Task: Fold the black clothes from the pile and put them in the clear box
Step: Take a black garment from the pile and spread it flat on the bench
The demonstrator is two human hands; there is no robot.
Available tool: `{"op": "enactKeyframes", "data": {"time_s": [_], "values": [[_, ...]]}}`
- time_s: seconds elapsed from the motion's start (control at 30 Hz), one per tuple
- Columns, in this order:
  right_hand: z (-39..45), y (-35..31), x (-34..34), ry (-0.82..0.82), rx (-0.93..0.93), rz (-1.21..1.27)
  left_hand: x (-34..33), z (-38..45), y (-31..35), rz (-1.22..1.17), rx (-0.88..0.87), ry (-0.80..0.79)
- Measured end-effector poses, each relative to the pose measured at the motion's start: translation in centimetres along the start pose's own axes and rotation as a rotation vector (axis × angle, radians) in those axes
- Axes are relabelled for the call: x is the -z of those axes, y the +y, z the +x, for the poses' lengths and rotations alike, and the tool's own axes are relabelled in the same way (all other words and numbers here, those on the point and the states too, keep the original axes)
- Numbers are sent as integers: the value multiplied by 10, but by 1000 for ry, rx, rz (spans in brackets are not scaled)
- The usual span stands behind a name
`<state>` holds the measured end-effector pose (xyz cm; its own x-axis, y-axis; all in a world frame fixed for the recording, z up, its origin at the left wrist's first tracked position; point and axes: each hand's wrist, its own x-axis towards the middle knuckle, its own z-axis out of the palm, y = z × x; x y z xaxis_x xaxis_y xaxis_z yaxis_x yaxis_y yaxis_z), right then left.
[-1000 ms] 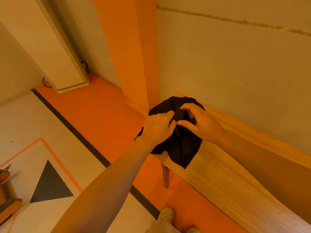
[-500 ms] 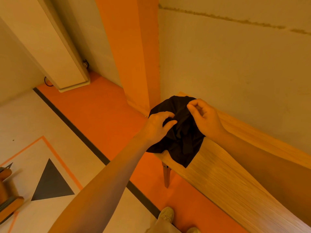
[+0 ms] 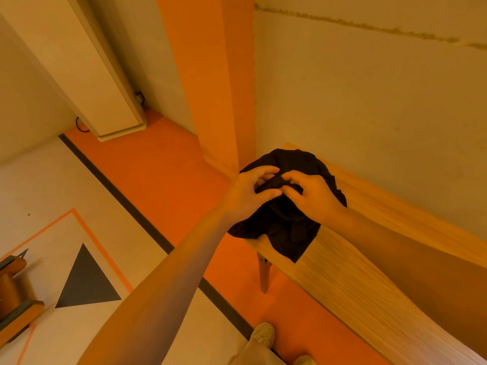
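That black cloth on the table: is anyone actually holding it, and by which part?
Yes. Both the left hand and the right hand pinch a bunched fold on top of the black cloth, near its middle.

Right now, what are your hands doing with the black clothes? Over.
Left hand and right hand both pinching a fold of the black clothes. Pile bunched on the wooden table corner, unfolded. Clear box not in view. Nothing blocking.

Warm orange-tinted light, evenly bright, soft shadows, wide-angle bending at the edges, slight blur lower left
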<state>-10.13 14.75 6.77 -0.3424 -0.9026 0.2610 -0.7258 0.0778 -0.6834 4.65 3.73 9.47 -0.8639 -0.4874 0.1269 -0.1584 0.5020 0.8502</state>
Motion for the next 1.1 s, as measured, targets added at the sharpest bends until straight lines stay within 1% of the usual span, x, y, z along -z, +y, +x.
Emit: {"op": "enactKeyframes", "data": {"time_s": [0.07,0.17,0.23,0.3,0.4,0.5,0.57,0.63,0.73,0.8,0.87,1.0,1.1], "values": [[1,2,1,24,-10,-7,4,-3,-3,59,9,37],[2,3,6,53,-41,-3,12,-8,-10,171,30,161],[2,3,8,62,-51,-5,17,-12,-14,189,44,218],[2,4,9,65,-52,6,20,-13,-16,172,57,235],[4,5,12,80,-86,78,25,-12,-18,149,92,277],[7,4,21,17,-204,212,28,-10,-19,174,122,313],[8,5,26,-67,-278,345,27,-9,-18,193,115,300],[7,4,32,-122,-314,408,26,-9,-16,210,98,273],[6,1,35,-70,-285,375,21,-8,-14,218,85,218],[4,-1,34,-11,-290,406,15,-8,-12,208,53,176],[3,-2,33,15,-304,418,9,-6,-10,202,21,112],[0,-10,34,-2,-290,334,-8,2,-6,219,-39,6],[-5,-18,41,-16,-239,261,-17,11,-8,210,-53,1]]}}
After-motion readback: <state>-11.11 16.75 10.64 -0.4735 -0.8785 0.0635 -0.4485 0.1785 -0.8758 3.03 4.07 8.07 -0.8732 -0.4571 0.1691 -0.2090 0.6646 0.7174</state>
